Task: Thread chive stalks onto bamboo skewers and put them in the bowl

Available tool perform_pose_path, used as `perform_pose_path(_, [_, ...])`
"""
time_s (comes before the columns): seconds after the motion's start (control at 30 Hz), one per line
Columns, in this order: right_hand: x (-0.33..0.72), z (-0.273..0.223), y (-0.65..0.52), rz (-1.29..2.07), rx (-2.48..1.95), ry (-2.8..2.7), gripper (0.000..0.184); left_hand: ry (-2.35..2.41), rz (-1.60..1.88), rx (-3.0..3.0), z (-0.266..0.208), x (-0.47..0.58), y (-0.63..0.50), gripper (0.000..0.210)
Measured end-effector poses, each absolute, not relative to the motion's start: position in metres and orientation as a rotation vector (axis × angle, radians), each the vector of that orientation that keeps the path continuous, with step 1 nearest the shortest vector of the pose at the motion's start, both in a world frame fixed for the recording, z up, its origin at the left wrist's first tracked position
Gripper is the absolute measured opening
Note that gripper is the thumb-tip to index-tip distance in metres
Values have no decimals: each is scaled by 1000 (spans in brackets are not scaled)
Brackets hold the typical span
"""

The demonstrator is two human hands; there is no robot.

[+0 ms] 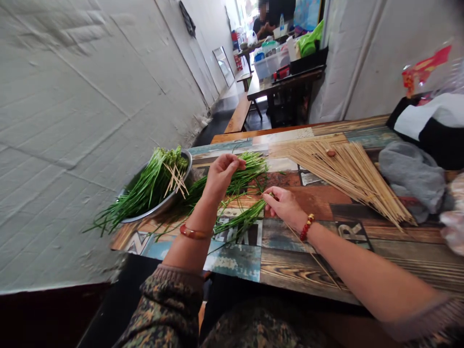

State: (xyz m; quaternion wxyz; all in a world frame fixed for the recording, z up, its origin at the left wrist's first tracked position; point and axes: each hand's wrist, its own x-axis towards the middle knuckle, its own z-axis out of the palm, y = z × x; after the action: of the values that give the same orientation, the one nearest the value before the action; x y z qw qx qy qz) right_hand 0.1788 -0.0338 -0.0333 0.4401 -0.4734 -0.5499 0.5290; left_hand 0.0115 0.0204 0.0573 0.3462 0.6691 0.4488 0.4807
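Stainless steel shines along the rim of the basin (159,209), heaped with chives (147,186) that spill over its left side. To the right of that basin, my right fingers (271,200) are clamped on the tip of a small bunch of chives (246,217), while its other ends fan out over the surface (286,273). Because I pinch it only at one end, I judge that a slack grip or a careless tug could let single stalks slide out, or snap the thin ones. My left fingers (234,166) are drawn together above the loose pile of chives (253,164), also right of the basin; whether they hold a stalk, I cannot tell.

One slim bamboo skewer (326,271) slants from under my right hand toward the near edge, well right of the basin. I cannot tell if I grip it or it merely lies there; if it is loose, a sweep of my wrist might roll it off, and a sharp end could prick my palm. Several skewers (176,180) jut across the basin's right rim, where a passing left sleeve (170,290) could catch them and drag chives out.
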Motion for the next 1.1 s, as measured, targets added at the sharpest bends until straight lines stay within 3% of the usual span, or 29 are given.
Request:
perform_pose_path(0.2, [179, -31, -35, 1335, -1175, -1343, 20, 1184, 1259, 1577, 53, 2, 23, 16])
perform_pose_path(0.6, [181, -40, -38, 1376, -1137, -1241, 30, 1478, 1658, 1642, 82, -32, 1, 8])
perform_pose_path(1.1, [179, -46, -37, 1361, -1067, -1241, 32, 1559, 1455, 1566, 77, -24, -27, 12])
